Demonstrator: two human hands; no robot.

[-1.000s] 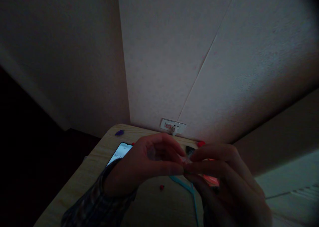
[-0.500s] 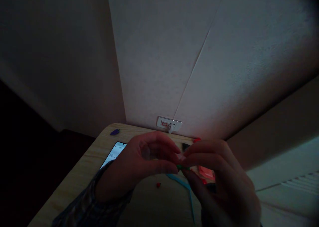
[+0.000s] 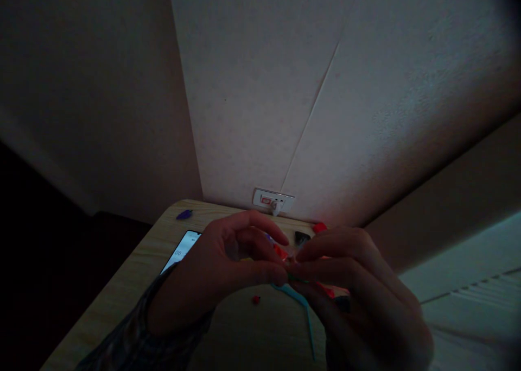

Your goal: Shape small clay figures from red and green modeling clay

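Observation:
My left hand [image 3: 228,262] and my right hand [image 3: 362,289] meet fingertip to fingertip over the table. Between them is a small green piece [image 3: 299,278], mostly hidden by the fingers. The right thumb and fingers pinch it, and the left thumb and fingertips press at its left end. Below the hands lies a thin light-blue tool [image 3: 306,306] with an angled shape. A tiny red ball [image 3: 256,300] rests on the wood left of that tool. Red pieces [image 3: 280,251] show behind the fingers, their kind unclear in the dim light.
The pale wooden table [image 3: 134,273] meets a wall with a socket plate [image 3: 264,199] and a white plug [image 3: 275,207]. A lit phone [image 3: 185,249] lies left, near a purple piece [image 3: 184,214]. A black lump [image 3: 302,238] and a red item [image 3: 319,227] are at the back.
The view has shifted slightly. The fingertips have closed in further over the green piece, so less of it shows. More red and purple pieces appear between the hands.

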